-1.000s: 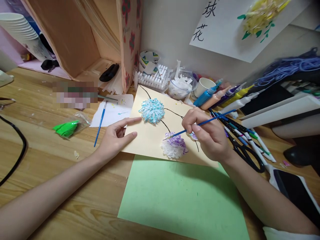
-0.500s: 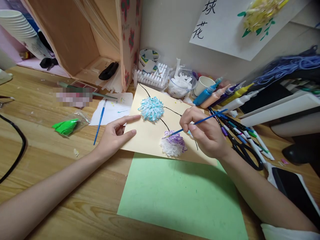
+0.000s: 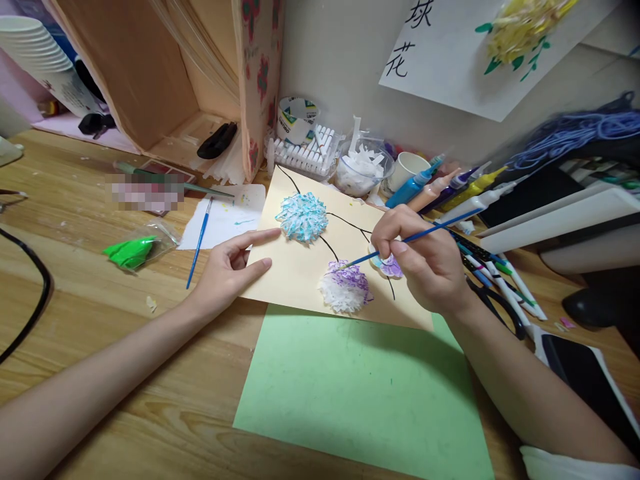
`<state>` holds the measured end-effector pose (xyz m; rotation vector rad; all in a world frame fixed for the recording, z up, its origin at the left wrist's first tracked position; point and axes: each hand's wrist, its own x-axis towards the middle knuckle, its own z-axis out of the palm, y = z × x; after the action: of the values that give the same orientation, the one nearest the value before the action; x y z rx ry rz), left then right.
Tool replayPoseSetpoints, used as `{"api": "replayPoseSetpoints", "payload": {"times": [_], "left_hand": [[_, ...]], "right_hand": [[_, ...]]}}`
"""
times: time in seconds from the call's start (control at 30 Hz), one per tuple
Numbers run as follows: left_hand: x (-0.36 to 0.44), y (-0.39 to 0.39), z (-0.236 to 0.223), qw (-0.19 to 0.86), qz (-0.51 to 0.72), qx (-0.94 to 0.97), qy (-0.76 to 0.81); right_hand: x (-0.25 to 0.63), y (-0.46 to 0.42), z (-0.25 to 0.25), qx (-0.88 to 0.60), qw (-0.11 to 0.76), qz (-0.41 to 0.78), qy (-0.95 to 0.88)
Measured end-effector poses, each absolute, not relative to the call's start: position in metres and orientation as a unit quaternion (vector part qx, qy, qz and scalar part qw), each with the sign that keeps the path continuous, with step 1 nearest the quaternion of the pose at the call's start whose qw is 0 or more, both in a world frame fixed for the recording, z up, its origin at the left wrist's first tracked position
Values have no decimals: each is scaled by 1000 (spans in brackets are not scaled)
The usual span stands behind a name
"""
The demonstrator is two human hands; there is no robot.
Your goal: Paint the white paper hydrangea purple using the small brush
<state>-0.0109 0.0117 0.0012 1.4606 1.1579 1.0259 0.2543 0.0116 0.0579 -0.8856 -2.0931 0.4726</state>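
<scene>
My right hand [image 3: 419,257] pinches a thin blue paintbrush [image 3: 440,225], its tip at the top of a ruffled paper flower [image 3: 345,297]. That flower is purple along its upper part and white below. My left hand [image 3: 227,270] lies with thumb and forefinger apart on the left edge of a cream sheet [image 3: 295,277], holding nothing. Higher on the sheet sits a blue and white paper flower [image 3: 303,218]. A smaller blue and purple flower [image 3: 390,265] is partly covered by my right hand. Black stem lines run between the flowers.
A green sheet [image 3: 360,393] lies under the cream one. At left are a second paintbrush [image 3: 199,241] and a bag of green clay-like material [image 3: 131,253]. Paint bottles [image 3: 410,190], pens and black scissors [image 3: 495,310] crowd the right; a bowl of paper strips [image 3: 364,167] stands behind.
My right hand has shifted right and slightly up with the paintbrush, whose tip has moved from the purple flower's left edge toward its top middle. The small flower shows more. My left hand stays put.
</scene>
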Motion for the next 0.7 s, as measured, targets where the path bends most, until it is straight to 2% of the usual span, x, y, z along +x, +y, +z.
{"api": "replayPoseSetpoints", "payload": {"times": [0.2, 0.4, 0.7], "left_hand": [[-11, 12, 1, 496, 427, 592, 471], [-12, 12, 0, 483, 424, 603, 472], [-13, 12, -1, 483, 421, 606, 471]], "right_hand": [[255, 11, 58, -345, 384, 184, -836], [257, 12, 56, -347, 429, 195, -811], [251, 9, 57, -356, 384, 188, -831]]}}
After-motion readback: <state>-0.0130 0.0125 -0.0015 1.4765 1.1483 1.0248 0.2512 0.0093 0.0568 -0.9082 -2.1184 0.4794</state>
